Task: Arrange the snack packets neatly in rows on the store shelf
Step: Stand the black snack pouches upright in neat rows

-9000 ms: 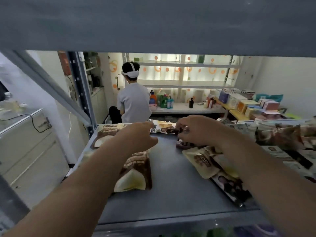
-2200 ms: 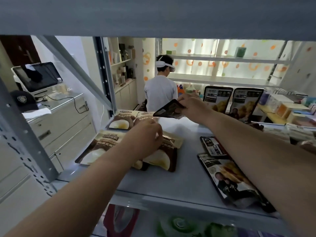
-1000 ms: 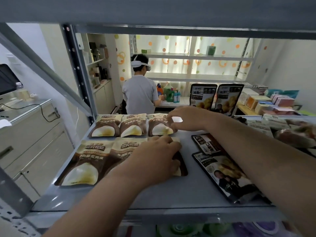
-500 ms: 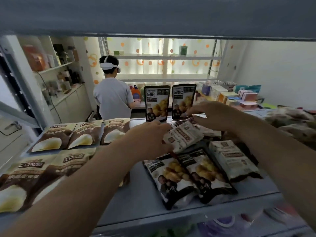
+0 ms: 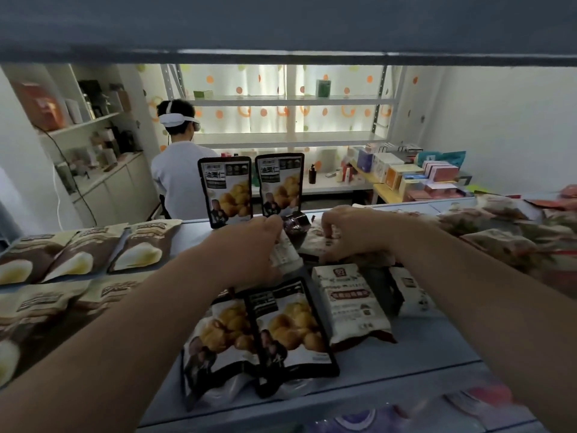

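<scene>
The left hand [image 5: 249,245] is curled round a small white packet [image 5: 285,253], whose lower end sticks out below the fingers, while the right hand [image 5: 352,232] reaches just beside it with fingers bent down onto a pale packet [image 5: 315,242] in the jumble at mid-shelf; whether those fingers have pinched it or only rest on it cannot be told. A dark purple packet [image 5: 295,225] lies between the 2 hands, touching or nearly touching both. The step in hand looks like sorting this unsorted middle patch: picking out loose packets and gathering them by kind. The next move probably calls for lifting the white packet clear of the jumble without dragging its neighbours, then laying it square beside its own kind. Just behind the hands 2 standing black packets [image 5: 226,190] are upright side by side at the back edge, and just in front 2 flat black packets [image 5: 290,326] lie overlapping slightly, with white-labelled packets [image 5: 349,301] to their right. To the left, well apart from the hands, brown-and-cream packets [image 5: 75,251] already lie in 2 tidy rows. On the right end of the shelf [image 5: 415,354] a loose heap [image 5: 499,242] looks not yet arranged, so much of the task seems left
</scene>
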A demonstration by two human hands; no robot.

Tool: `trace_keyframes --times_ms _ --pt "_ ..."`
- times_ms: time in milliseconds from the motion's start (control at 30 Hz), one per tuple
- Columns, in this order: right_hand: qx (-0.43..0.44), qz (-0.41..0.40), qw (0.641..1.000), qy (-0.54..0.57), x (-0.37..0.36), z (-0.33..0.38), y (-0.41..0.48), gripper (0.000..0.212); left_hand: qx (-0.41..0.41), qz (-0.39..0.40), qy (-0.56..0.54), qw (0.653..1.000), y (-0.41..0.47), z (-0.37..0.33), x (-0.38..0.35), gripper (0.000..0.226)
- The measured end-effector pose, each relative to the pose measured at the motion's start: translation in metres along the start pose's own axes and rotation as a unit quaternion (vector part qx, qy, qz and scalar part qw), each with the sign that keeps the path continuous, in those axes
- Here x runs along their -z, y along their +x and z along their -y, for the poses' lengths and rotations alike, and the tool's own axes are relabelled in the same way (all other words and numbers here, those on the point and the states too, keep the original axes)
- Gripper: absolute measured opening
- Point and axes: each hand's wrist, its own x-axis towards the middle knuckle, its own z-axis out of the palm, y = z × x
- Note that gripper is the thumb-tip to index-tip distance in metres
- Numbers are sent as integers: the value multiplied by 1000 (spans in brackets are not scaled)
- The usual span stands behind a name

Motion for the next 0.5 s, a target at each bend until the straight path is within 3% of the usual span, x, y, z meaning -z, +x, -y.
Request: trace_keyframes --times_ms 167,367,500 --pt "6 18 1000 24 4 1 6 64 16 7 -6 1000 6 -12 17 58" --pt "45 -108 976 181 27 -43 -2 55 -17 -86 -31 996 28 -32 42 79" --pt "-15 -169 958 230 43 -103 -5 64 -42 -122 -23 991 62 -50 47 70"
